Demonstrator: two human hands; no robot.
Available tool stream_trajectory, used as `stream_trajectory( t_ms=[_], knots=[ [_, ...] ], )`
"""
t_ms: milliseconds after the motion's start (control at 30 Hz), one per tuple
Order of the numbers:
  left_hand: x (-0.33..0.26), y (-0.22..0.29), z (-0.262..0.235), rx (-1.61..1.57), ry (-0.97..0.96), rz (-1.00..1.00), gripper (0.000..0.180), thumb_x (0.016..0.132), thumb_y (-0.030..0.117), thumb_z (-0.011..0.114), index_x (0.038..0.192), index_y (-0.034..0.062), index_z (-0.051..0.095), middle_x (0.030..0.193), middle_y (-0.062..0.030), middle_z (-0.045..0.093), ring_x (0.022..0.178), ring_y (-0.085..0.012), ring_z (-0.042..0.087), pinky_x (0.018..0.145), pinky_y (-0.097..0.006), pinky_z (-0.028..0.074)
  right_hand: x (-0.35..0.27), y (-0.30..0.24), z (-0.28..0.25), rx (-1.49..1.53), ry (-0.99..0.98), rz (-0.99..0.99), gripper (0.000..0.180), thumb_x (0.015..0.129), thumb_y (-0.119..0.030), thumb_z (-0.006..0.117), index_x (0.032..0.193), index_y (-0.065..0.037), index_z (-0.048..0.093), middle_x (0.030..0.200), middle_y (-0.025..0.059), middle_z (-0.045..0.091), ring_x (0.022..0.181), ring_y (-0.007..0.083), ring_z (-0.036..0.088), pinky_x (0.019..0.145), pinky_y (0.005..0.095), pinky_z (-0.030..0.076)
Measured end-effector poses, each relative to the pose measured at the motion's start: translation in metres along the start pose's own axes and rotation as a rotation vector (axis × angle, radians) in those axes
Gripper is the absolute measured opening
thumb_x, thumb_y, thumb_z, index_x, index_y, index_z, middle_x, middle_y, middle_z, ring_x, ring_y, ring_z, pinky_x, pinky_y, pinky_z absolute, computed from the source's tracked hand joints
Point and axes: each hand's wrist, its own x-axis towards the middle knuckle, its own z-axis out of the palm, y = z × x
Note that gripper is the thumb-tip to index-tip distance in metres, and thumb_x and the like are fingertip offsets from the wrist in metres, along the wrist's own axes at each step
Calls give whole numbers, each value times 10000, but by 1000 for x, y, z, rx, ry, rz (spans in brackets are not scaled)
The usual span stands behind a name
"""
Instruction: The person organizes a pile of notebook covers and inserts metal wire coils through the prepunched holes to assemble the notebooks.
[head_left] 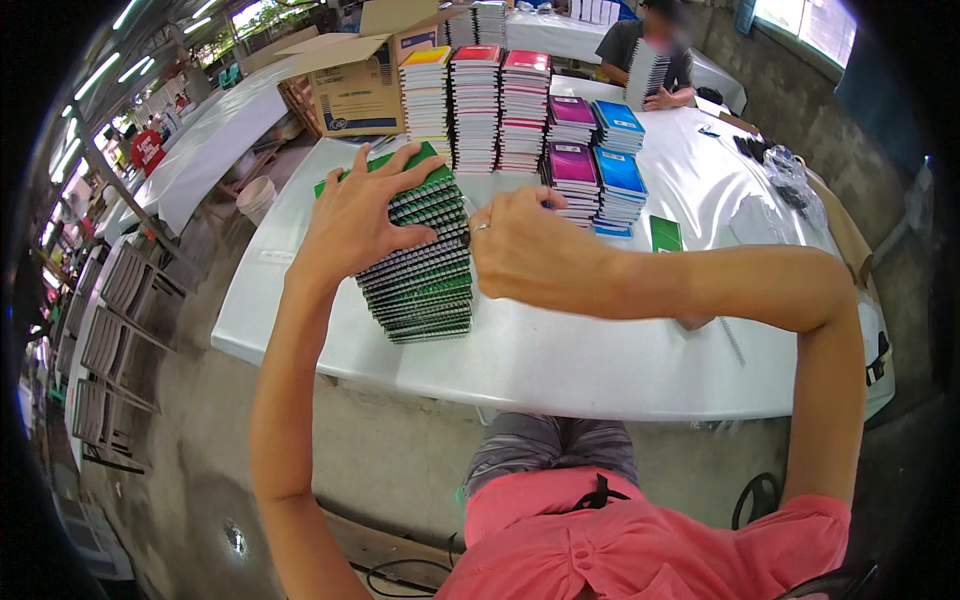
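Observation:
A tall stack of green spiral-bound notebooks (420, 290) stands on the white-covered table in front of me, its wire bindings facing me and leaning unevenly. My left hand (372, 222) rests over the top and near side of it, fingers spread. Beside the stack's right edge is my right hand (535, 250), with a ring on one finger. Its fingers are curled in, and whatever they may pinch is hidden behind the hand. A small green notebook or cover (666, 234) lies to the right, partly behind my right forearm.
Behind stand stacks of yellow (427, 100), red (475, 110), pink (525, 110), purple (572, 165) and blue notebooks (620, 172). An open cardboard box (355, 90) sits at the back left. Across the table a person (655, 60) holds a spiral-bound stack. Plastic wrap (790, 185) lies far right.

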Motion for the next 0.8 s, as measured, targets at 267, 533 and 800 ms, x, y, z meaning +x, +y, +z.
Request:
stream_trajectory(
  t_ms=[267, 533, 800],
  knots=[
    [2, 0, 3, -8, 27, 1, 835, 674, 380, 810, 1430, 275, 471, 1524, -10, 405, 1393, -447, 319, 1095, -579, 293, -3, 59, 46, 146, 301, -316, 313, 800, -186, 637, 1088, -126, 532, 1130, 5, 539, 1154, 159, 489, 1075, 392, 368],
    [2, 1, 2, 20, 17, -8, 836, 684, 383, 804, 1438, 291, 453, 1528, -14, 398, 1399, -454, 305, 1092, -592, 292, -2, 58, 72, -13, 537, -396, 225, 798, -228, 643, 985, -131, 563, 1053, -7, 559, 1146, 153, 494, 1046, 385, 368],
    [1, 1, 0, 26, -8, -39, 830, 693, 382, 795, 1442, 292, 448, 1535, -20, 387, 1408, -465, 281, 1105, -614, 259, -7, 26, 29, 90, -58, -20, 265, 752, -202, 668, 987, -85, 633, 1051, 36, 575, 1093, 183, 525, 959, 372, 414]
  ],
)
